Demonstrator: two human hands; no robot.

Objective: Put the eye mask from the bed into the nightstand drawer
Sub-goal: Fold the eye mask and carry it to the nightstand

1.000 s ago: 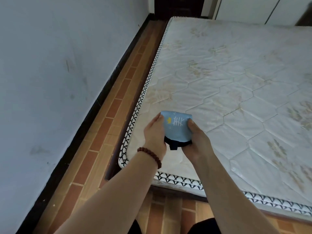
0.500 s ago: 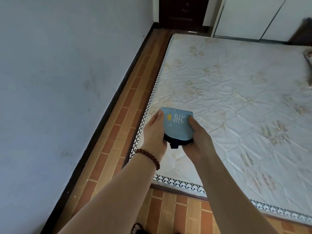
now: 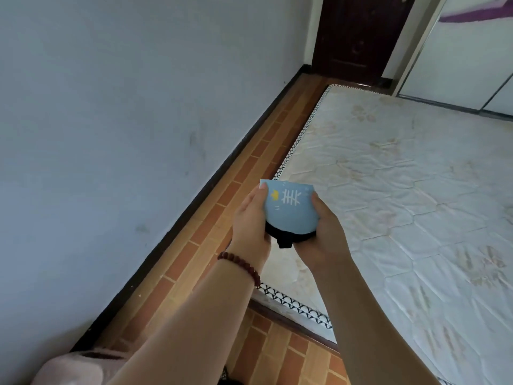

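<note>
A light blue eye mask, folded, with white eyelash marks, a small yellow spot and a black strap hanging below it, is held between both hands above the near left corner of the bed. My left hand grips its left side; a dark red bead bracelet circles that wrist. My right hand grips its right side from below. The bed is a bare quilted white mattress with a black-and-white patterned edge. No nightstand or drawer is in view.
A grey wall runs along the left, with a narrow strip of brown tiled floor between it and the bed. A dark wooden door stands at the far end. White wardrobe doors line the back right. A pinkish slipper shows at bottom left.
The view has lifted and turned left, bringing the door and more of the floor strip into sight. Both hands keep the same grip on the eye mask, which has shifted left over the bed's edge.
</note>
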